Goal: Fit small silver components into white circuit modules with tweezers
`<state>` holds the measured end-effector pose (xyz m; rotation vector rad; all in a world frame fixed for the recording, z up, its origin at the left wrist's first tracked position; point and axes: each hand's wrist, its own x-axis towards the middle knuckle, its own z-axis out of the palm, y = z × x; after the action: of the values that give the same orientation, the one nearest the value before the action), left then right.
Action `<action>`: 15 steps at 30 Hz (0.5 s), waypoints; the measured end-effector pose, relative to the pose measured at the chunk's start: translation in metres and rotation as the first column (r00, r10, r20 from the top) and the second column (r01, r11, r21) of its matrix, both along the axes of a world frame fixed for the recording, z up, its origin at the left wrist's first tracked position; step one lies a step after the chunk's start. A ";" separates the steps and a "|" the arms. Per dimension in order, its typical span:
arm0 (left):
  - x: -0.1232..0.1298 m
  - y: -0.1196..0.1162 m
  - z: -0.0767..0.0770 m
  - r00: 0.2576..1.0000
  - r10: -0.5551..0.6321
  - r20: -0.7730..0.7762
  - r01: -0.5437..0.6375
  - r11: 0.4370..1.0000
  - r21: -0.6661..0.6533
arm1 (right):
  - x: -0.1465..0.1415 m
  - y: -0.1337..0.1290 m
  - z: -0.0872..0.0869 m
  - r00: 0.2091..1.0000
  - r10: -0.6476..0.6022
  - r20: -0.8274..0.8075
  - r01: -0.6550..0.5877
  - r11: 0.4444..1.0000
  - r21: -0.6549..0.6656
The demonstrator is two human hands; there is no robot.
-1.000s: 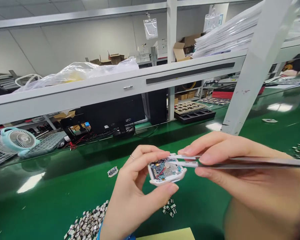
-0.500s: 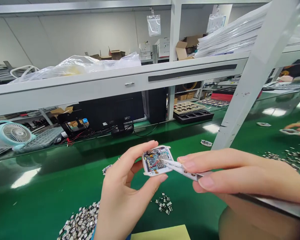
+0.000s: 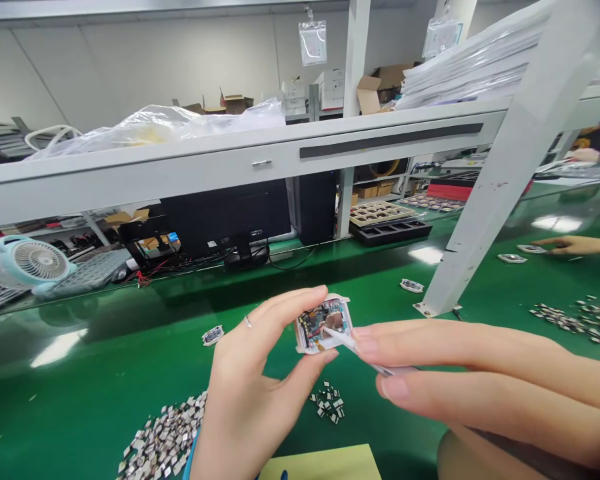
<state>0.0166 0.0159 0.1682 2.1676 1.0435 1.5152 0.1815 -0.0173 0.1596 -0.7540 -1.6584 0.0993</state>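
Between the thumb and fingers of my left hand (image 3: 260, 373) is a small white-framed device (image 3: 324, 325), its circuit board facing me. My right hand (image 3: 460, 367) grips white tweezers (image 3: 347, 343), whose tips touch or hover over the board; which one I cannot tell. Below the device, a small cluster of metallic pieces (image 3: 329, 403) lies on the green table (image 3: 130, 360). A larger pile of similar pieces (image 3: 165, 437) is left of my left wrist. A yellow sheet (image 3: 325, 463) lies at the bottom edge.
Other small devices lie on the table, one left (image 3: 213, 335) and one right (image 3: 411, 286). A white post (image 3: 485, 200) rises at the right. Beyond it, another person's hand (image 3: 575, 245) touches a device. A monitor (image 3: 230, 220) and a fan (image 3: 35, 261) stand behind.
The view has shifted a little. My left hand and the device have moved slightly right, and the device is tilted differently. The other person's hand has reached further left, with a device at its fingertips.
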 end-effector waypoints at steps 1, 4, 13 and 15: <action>0.000 0.000 0.000 1.000 0.003 -0.003 -0.003 1.000 0.009 | 0.000 0.000 -0.002 0.999 -0.031 0.013 0.031 0.999 0.025; 0.000 0.000 0.000 1.000 0.005 -0.023 -0.004 0.999 0.036 | 0.000 -0.001 -0.008 0.995 -0.086 0.047 0.082 0.993 0.086; 0.001 -0.004 -0.001 0.997 0.047 -0.059 -0.042 0.995 0.090 | -0.003 0.001 -0.010 0.985 -0.152 0.086 0.136 0.976 0.168; 0.001 -0.003 0.000 0.998 0.026 -0.062 -0.019 0.994 0.108 | -0.003 0.000 -0.012 0.986 -0.144 0.080 0.128 0.976 0.177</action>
<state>0.0179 0.0133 0.1677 2.2979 1.0328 1.5548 0.1789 -0.0169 0.1472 -0.7475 -1.6728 -0.1758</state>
